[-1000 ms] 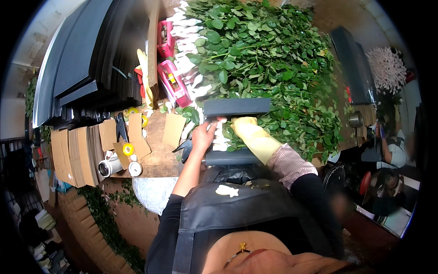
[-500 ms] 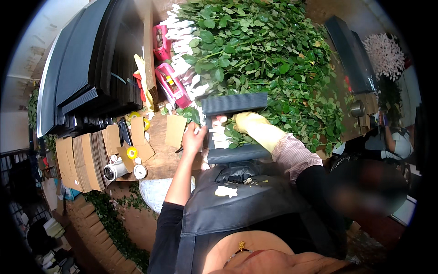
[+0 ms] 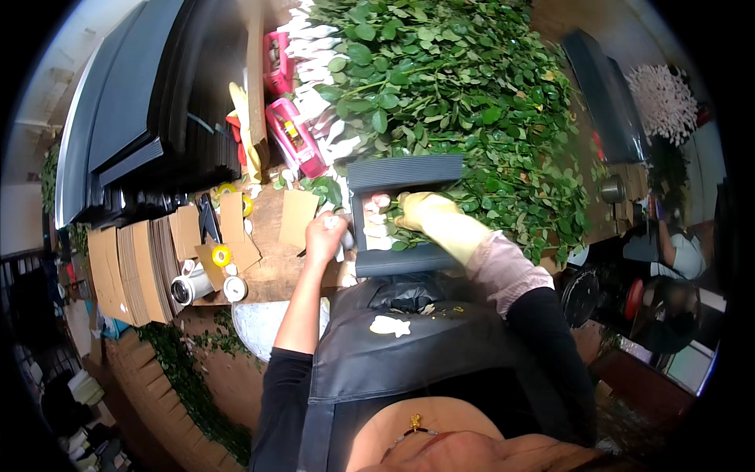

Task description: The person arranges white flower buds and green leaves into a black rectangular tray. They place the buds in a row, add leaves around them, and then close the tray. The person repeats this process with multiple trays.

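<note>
A dark corrugated sheet folded into an open trough [image 3: 405, 171] lies in front of me. Inside it are several pale pink and white flower heads [image 3: 376, 226], with leafy stems running to the right. My right hand [image 3: 440, 222], in a yellow glove, reaches into the trough, its fingers bent around the stems just behind the heads. Off the trough's left end, my bare left hand [image 3: 325, 234] is closed with curled fingers. A thin dark tip sticks out beside it; the rest of that object is hidden.
Leafy rose stems [image 3: 464, 102] pile up at the back, white-sleeved heads [image 3: 311, 71] facing left. Beside them are pink tape dispensers [image 3: 297, 140]. Folded dark sheets [image 3: 149, 94], cardboard pieces [image 3: 145, 271], a black stapler [image 3: 209, 219] and tape rolls [image 3: 222, 255] stand left.
My left hand has shifted slightly left and its fingers are more curled. The right glove has drawn up a little, showing more of the flower heads. My view has turned slightly.
</note>
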The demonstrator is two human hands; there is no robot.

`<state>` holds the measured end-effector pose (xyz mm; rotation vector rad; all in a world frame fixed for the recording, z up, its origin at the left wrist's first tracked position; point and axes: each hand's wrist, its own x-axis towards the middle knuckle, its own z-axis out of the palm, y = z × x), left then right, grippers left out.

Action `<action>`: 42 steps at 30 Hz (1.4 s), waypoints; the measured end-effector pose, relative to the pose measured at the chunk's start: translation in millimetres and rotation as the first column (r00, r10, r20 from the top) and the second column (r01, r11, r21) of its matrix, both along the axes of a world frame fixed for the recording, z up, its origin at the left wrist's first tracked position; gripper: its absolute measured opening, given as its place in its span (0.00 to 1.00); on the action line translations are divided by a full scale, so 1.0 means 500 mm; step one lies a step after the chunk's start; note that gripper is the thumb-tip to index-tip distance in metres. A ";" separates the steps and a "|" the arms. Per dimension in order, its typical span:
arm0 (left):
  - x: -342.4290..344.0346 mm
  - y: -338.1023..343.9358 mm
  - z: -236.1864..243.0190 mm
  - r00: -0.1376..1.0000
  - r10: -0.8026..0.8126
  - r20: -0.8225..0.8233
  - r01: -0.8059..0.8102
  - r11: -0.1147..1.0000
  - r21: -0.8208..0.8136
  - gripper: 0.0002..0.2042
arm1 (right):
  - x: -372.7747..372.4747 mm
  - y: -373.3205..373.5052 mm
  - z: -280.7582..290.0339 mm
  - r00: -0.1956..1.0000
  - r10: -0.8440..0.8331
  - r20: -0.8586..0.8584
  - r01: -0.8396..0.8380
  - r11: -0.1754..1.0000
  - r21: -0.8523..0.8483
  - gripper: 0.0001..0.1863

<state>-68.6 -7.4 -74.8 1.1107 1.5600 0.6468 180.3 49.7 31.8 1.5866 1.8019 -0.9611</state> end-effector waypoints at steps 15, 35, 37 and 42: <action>0.064 -0.067 -0.047 0.912 0.409 -0.022 -0.318 0.739 0.594 0.06 | -0.019 -0.033 -0.061 0.992 0.105 0.076 -0.115 0.984 0.134 0.34; 0.084 -0.099 -0.057 0.873 0.189 0.451 -0.114 0.976 -0.188 0.09 | -0.088 -0.035 -0.050 0.832 0.545 0.105 -0.517 0.830 -0.210 0.18; 0.100 -0.126 -0.052 0.794 0.360 0.490 -0.323 0.933 -0.161 0.08 | -0.083 -0.039 -0.054 0.819 0.568 0.080 -0.549 0.816 -0.180 0.18; 0.050 -0.157 -0.035 0.378 0.736 0.561 -0.708 0.620 -0.338 0.05 | -0.092 -0.046 -0.061 0.778 0.619 0.109 -0.600 0.783 -0.165 0.18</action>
